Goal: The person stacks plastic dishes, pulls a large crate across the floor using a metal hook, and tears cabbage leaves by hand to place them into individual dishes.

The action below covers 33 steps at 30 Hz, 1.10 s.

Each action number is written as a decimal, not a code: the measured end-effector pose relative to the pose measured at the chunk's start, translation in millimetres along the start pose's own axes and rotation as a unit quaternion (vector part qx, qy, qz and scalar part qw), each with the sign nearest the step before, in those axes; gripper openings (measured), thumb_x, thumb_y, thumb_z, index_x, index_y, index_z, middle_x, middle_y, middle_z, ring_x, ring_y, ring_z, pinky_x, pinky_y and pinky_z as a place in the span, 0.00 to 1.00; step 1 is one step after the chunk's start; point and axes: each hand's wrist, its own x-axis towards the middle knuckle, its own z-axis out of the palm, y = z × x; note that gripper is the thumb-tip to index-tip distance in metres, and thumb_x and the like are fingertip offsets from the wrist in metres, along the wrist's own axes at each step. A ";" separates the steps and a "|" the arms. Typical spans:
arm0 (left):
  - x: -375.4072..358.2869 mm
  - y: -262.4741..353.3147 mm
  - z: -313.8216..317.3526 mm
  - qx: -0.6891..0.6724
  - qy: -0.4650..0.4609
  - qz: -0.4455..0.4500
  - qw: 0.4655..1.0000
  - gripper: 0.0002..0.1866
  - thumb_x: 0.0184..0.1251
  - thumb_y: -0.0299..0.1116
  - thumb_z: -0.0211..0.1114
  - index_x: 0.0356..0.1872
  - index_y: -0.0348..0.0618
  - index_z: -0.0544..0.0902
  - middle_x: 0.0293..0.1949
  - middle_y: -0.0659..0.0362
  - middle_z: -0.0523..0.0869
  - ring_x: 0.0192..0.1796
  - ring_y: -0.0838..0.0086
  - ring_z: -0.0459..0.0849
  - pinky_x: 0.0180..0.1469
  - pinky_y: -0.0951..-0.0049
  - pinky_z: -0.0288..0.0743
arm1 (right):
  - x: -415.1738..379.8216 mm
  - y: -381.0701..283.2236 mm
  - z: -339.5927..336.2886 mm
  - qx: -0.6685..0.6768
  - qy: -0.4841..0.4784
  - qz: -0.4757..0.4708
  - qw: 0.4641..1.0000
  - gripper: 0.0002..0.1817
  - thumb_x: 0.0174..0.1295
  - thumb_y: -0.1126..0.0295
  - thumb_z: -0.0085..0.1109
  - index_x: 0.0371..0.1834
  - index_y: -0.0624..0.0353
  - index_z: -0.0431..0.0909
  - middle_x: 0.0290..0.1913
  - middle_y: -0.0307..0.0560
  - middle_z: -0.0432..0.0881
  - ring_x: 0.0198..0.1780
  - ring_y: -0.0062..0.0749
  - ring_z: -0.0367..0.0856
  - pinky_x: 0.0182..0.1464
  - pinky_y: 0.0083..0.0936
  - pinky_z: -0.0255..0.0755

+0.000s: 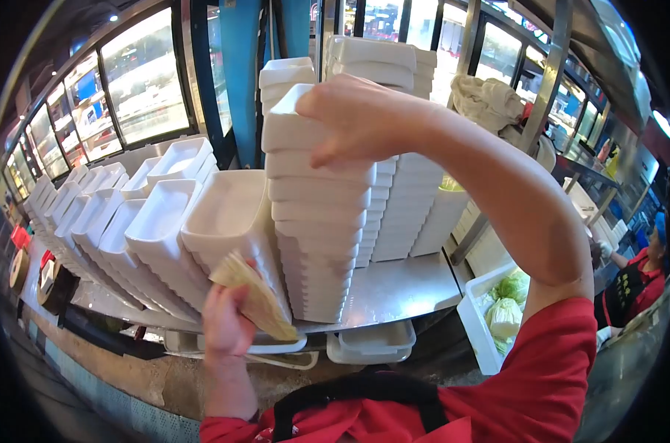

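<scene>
Red sleeves and a dark apron strap fill the bottom edge, closest to the camera. Lit glass cases run along the back of the room; their contents are too blurred to name. A metal table carries rows of white tub stacks, the left ones leaning in the wide view. The tall stack stands upright in the middle, and the right forearm crosses in front of the stacks behind it, covering part of them. A blue post rises behind the stacks, and a metal post stands at the right. Below the table's right end, a white crate holds cabbages, its near side cut off by the sleeve. At the far right, another person in red is partly out of view. Low under the table sit more tubs. The right hand reaches over the top tub, fingers apart against it; whether they grip, I cannot tell. The left hand has its fingers closed on a yellowish cloth, just in front of the stacks.
</scene>
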 end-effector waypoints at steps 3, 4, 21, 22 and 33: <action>4.3 36.1 24.4 0.092 -0.080 0.110 0.987 0.21 0.61 0.20 0.52 0.57 0.33 0.68 0.51 0.53 0.77 0.52 0.69 0.77 0.54 0.67 0.73 | -2.8 -2.6 0.3 0.006 0.021 0.032 0.999 0.18 0.43 0.65 0.68 0.31 0.68 0.78 0.28 0.61 0.80 0.36 0.54 0.79 0.42 0.38 0.71; 13.1 44.6 32.7 0.130 -0.065 0.142 0.979 0.21 0.61 0.19 0.51 0.58 0.33 0.67 0.53 0.52 0.76 0.52 0.70 0.77 0.55 0.68 0.72 | -12.3 1.0 -6.5 -0.006 0.037 0.046 0.998 0.18 0.42 0.66 0.69 0.33 0.67 0.79 0.29 0.60 0.80 0.36 0.52 0.79 0.42 0.38 0.71; 161.4 68.5 190.6 0.470 -0.179 0.010 0.864 0.25 0.53 0.19 0.56 0.55 0.35 0.68 0.39 0.60 0.79 0.39 0.77 0.80 0.43 0.76 0.76 | -309.5 148.5 58.6 0.066 0.103 0.203 0.972 0.15 0.43 0.76 0.66 0.37 0.64 0.76 0.33 0.51 0.77 0.40 0.47 0.76 0.41 0.34 0.70; 167.2 63.5 191.8 0.477 -0.177 0.012 0.861 0.25 0.53 0.19 0.56 0.55 0.35 0.68 0.39 0.60 0.79 0.39 0.77 0.80 0.43 0.76 0.76 | -312.4 165.4 73.6 0.047 0.113 0.201 0.972 0.14 0.45 0.75 0.65 0.36 0.64 0.75 0.33 0.51 0.77 0.41 0.46 0.75 0.41 0.35 0.70; 137.0 63.5 198.1 0.847 -0.117 0.266 0.446 0.28 0.53 0.27 0.62 0.60 0.44 0.70 0.47 0.53 0.75 0.48 0.72 0.74 0.44 0.75 0.73 | -293.3 255.9 184.1 0.049 0.077 0.184 0.979 0.09 0.44 0.73 0.63 0.28 0.60 0.73 0.34 0.49 0.78 0.45 0.47 0.74 0.46 0.38 0.70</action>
